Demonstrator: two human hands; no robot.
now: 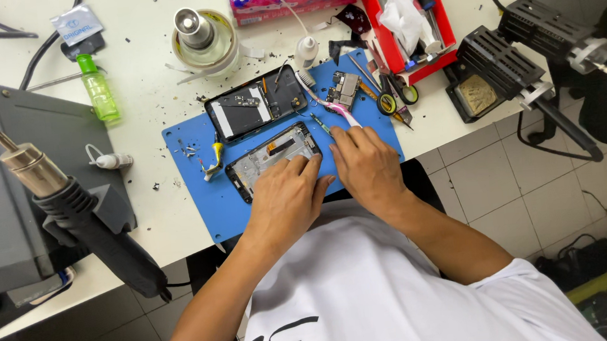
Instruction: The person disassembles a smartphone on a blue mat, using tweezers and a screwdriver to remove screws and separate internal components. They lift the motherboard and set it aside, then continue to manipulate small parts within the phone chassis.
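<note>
The left hand (285, 197) pressed on a phone frame (271, 158) lying on a blue mat (193, 139). The right hand (366, 164) rested just beside it, holding a pink toothbrush (327, 104). A second phone shell (255, 109) lay further up the mat, beside a circuit board (344, 88).

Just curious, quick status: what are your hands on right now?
Left hand pressing on opened phone frame. Right hand beside it on blue mat. Toothbrush close ahead.

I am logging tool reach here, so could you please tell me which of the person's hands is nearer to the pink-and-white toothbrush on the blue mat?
Right. The right hand lies just below the toothbrush handle end; the left hand rests on the opened phone frame, farther away.
</note>
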